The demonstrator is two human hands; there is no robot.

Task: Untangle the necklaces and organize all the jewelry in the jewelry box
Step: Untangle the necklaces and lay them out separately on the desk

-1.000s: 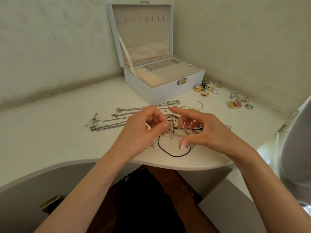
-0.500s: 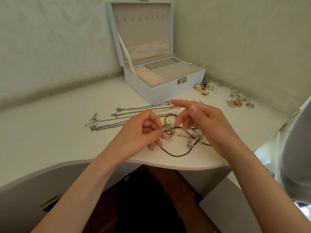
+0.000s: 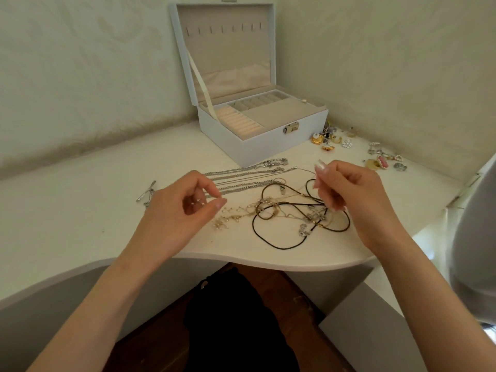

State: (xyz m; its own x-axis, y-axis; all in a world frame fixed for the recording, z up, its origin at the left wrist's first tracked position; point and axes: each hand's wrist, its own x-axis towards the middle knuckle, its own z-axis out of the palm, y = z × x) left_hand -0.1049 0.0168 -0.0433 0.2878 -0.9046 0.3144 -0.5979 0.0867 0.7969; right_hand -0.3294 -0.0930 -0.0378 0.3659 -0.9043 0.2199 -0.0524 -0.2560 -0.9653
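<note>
While our left hand (image 3: 185, 210) pinches a beaded gold chain (image 3: 233, 217) and our right hand (image 3: 349, 189) pinches a fine strand (image 3: 306, 171), the tangled necklaces (image 3: 284, 210) lie on the table (image 3: 80, 210), near the open jewelry box (image 3: 255, 146) with its ring rolls (image 3: 239, 122); loose rings (image 3: 319, 139) sit beside it.

Silver chains (image 3: 243, 181) partly behind left hand (image 3: 182, 213)

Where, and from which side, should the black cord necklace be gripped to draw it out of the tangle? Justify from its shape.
Pinch the black cord necklace at its bare near loop, coming down from above on the near side. That loop lies flat and alone, while farther back the cord crosses the gold chain and the silver charms.
</note>
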